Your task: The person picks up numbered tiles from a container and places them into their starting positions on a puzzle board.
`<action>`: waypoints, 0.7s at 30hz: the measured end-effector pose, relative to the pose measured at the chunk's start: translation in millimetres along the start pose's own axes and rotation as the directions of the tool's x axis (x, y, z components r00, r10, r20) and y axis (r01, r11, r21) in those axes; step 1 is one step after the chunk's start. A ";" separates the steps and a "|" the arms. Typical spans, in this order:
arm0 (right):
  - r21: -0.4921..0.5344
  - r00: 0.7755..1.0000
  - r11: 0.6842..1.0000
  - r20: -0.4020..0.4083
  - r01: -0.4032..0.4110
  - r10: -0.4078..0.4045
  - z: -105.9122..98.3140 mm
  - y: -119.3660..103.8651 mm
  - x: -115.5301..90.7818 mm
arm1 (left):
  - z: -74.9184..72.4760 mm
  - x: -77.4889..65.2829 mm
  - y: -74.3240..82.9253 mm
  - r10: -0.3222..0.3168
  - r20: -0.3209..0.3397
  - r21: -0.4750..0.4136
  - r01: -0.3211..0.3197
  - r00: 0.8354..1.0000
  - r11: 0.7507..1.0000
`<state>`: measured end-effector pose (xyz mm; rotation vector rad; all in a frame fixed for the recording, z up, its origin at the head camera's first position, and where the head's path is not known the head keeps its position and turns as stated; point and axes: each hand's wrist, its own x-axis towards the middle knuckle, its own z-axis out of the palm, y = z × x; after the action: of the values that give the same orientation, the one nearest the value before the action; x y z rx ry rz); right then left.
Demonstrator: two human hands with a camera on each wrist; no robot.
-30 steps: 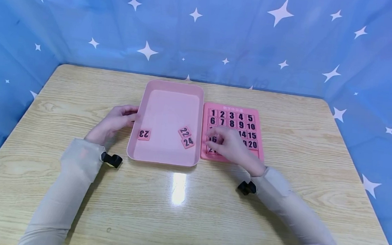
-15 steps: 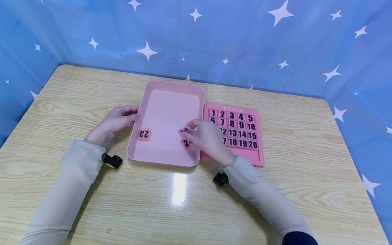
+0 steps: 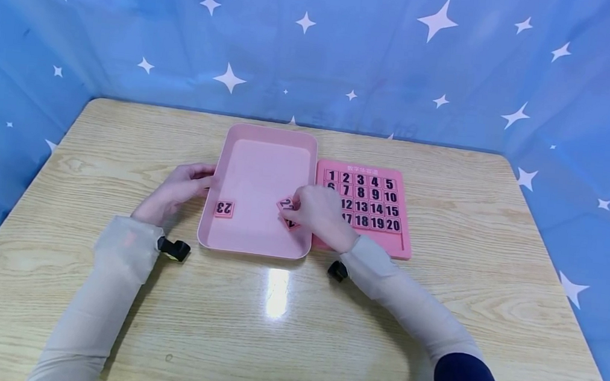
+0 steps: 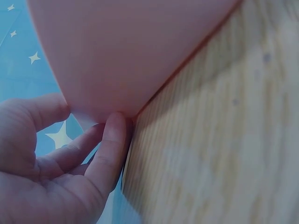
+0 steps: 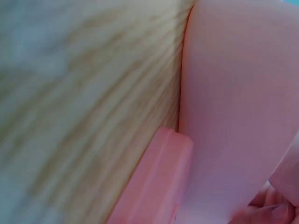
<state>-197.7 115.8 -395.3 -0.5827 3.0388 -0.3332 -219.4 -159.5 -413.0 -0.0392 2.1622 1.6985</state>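
Note:
My right hand point(image 3: 320, 213) reaches over the near right wall of the pink tray point(image 3: 257, 174), thumb and forefinger pinching the tile numbered 22 point(image 3: 284, 202) on the tray floor. Just below it lies tile 24 point(image 3: 291, 224), mostly covered by the thumb. Tile 23 point(image 3: 224, 209) rests upside down by the tray's left wall. Outside that wall, my left hand point(image 3: 174, 188) touches the tray with relaxed fingers, seen closely in the left wrist view with fingertips point(image 4: 114, 126) against the wall. In the right wrist view, the tray wall hides most of the hand.
A pink number puzzle board point(image 3: 376, 242) stands against the tray's right side, with rows of tiles up to 20 visible and its lower left covered by my right hand. Both lie on a wooden table point(image 3: 217, 328). A blue star-patterned cloth point(image 3: 350, 49) hangs behind.
My right hand has moved left from the puzzle board into the tray, and its thumb and forefinger have closed on tile 22. My left hand stays at the tray wall.

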 end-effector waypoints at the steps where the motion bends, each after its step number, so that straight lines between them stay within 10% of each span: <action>1: -0.008 1.000 1.000 0.008 -0.005 0.005 0.1 -0.2 0.7 | -0.1 0.2 -0.2 0.001 0.000 -0.004 -0.001 1.000 1.000; 21: 0.027 0.989 0.997 0.130 -0.074 0.070 -2.5 1.6 11.3 | -1.4 1.9 -2.7 0.021 0.003 0.012 -0.021 1.000 1.000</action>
<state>-208.9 113.7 -393.1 -0.4710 2.9164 -0.3277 -220.9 -161.2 -415.8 -0.0108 2.1775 1.6963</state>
